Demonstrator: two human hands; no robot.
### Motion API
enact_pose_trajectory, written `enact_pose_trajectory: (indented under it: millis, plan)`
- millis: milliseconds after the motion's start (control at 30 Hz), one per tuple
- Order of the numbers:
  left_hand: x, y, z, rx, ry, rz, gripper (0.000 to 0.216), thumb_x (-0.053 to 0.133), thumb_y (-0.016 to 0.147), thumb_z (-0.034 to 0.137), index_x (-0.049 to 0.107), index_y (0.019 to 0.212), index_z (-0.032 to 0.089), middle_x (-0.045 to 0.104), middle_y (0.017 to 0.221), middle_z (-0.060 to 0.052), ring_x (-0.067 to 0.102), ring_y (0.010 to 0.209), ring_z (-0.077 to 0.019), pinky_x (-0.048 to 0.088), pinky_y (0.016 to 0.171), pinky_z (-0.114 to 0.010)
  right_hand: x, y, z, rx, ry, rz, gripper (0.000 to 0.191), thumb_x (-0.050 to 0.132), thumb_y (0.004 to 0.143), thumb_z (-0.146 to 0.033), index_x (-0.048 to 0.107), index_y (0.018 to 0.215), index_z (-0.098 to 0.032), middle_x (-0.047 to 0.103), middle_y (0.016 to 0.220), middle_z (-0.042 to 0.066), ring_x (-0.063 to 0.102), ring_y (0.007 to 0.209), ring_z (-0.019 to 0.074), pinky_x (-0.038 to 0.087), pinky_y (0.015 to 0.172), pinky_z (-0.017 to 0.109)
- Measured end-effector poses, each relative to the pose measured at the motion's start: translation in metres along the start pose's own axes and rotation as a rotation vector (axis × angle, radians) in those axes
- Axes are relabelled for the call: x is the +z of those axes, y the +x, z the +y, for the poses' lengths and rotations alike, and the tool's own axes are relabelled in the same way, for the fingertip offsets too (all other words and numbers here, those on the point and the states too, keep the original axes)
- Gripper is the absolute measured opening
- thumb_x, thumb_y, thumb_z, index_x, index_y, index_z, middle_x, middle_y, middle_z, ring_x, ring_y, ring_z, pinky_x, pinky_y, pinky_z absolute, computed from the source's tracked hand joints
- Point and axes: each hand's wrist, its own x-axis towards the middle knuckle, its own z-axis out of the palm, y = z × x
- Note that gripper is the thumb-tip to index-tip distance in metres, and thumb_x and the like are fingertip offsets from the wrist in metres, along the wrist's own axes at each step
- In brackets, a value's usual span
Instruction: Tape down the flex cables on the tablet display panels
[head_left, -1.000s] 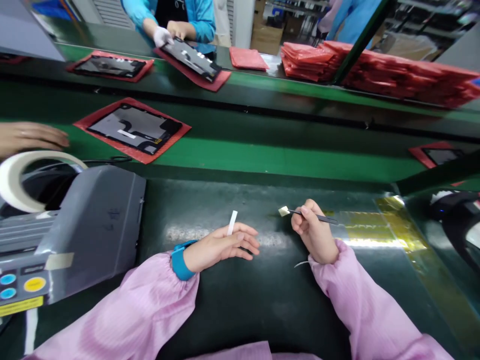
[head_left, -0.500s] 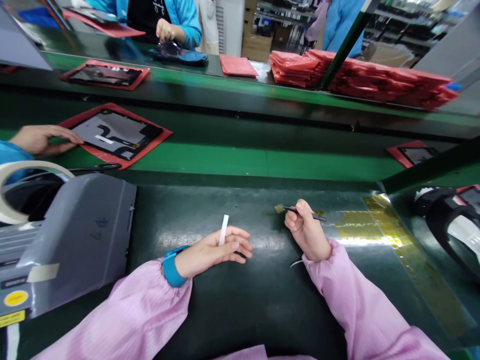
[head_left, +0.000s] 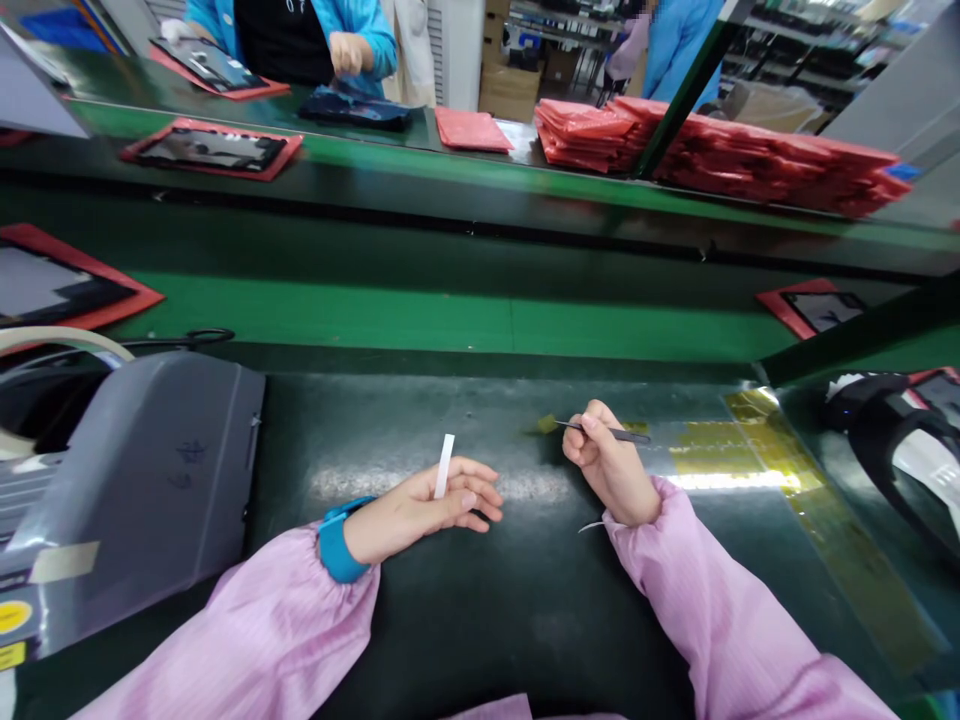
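Note:
My left hand [head_left: 442, 500] hovers over the dark bench mat [head_left: 525, 620], its fingers loosely spread. A narrow white strip [head_left: 445, 465] stands up against its index finger; whether it is stuck there or lightly pinched by the thumb, I cannot tell. A blue band [head_left: 341, 540] circles that wrist. Closed around dark tweezers [head_left: 626, 436] is my right hand [head_left: 607, 455], with the tips pointing left. At those tips is a small yellowish translucent piece of tape [head_left: 546, 424], slightly blurred.
Amber tape strips [head_left: 712, 445] lie on the mat at right, beside a black-and-white device [head_left: 885, 430]. A grey machine [head_left: 165, 470] and a tape roll [head_left: 67, 345] stand at left. Screen panels on red sheets [head_left: 75, 275] lie on the green belt [head_left: 375, 320]. A co-worker [head_left: 292, 45] sits opposite.
The nearby panel on its red sheet has shifted left, and the neighbour's hand on it has left the view. My hands have barely moved; the tweezers have turned slightly.

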Motion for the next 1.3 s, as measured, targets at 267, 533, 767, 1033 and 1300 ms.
enact_pose_trajectory:
  millis: [267,533,767,1033,1300]
  plan:
    - [0.0011,0.0008,-0.0002,0.001,0.001,0.019,0.036,0.077,0.094,0.038,0.068,0.124,0.02,0.074,0.111,-0.009,0.072,0.106,-0.0204,0.058,0.094,-0.036,0.0011,-0.001,-0.0006,-0.014,-0.01,-0.006,0.055,0.09,0.072,-0.053,0.044,0.07,-0.024,0.055,0.058,-0.008,0.051,0.052,0.0098,0.036,0.048,0.021]
    - [0.0017,0.0003,0.0002,-0.002,-0.002,0.025,0.035,0.077,0.094,0.037,0.069,0.123,0.02,0.074,0.111,-0.008,0.072,0.106,-0.0204,0.057,0.094,-0.037,0.0003,-0.0001,-0.0003,-0.023,0.004,-0.005,0.053,0.09,0.072,-0.052,0.045,0.069,-0.024,0.056,0.057,-0.008,0.051,0.051,0.0091,0.037,0.048,0.019]
    - [0.0022,-0.0002,0.0008,0.0,-0.005,0.027,0.035,0.077,0.093,0.039,0.07,0.123,0.02,0.075,0.111,-0.008,0.072,0.106,-0.0209,0.056,0.094,-0.037,0.0006,0.0002,-0.0001,-0.021,-0.003,-0.009,0.053,0.09,0.072,-0.052,0.046,0.069,-0.024,0.057,0.056,-0.008,0.052,0.05,0.0093,0.037,0.047,0.019]
    - [0.0027,0.0011,0.0011,-0.006,-0.025,0.026,0.036,0.078,0.092,0.04,0.07,0.121,0.02,0.075,0.11,-0.008,0.072,0.104,-0.0206,0.057,0.093,-0.036,0.0008,-0.0009,-0.0002,-0.025,-0.019,-0.017,0.052,0.088,0.074,-0.053,0.044,0.07,-0.024,0.056,0.056,-0.008,0.053,0.05,0.0096,0.037,0.047,0.02]
    - [0.0016,0.0016,-0.0006,-0.007,-0.044,0.025,0.038,0.08,0.091,0.041,0.071,0.122,0.021,0.075,0.111,-0.008,0.073,0.105,-0.0201,0.058,0.093,-0.035,0.0015,-0.0001,-0.0004,-0.034,-0.035,-0.031,0.055,0.087,0.073,-0.055,0.042,0.069,-0.024,0.056,0.054,-0.008,0.053,0.048,0.0103,0.036,0.046,0.021]
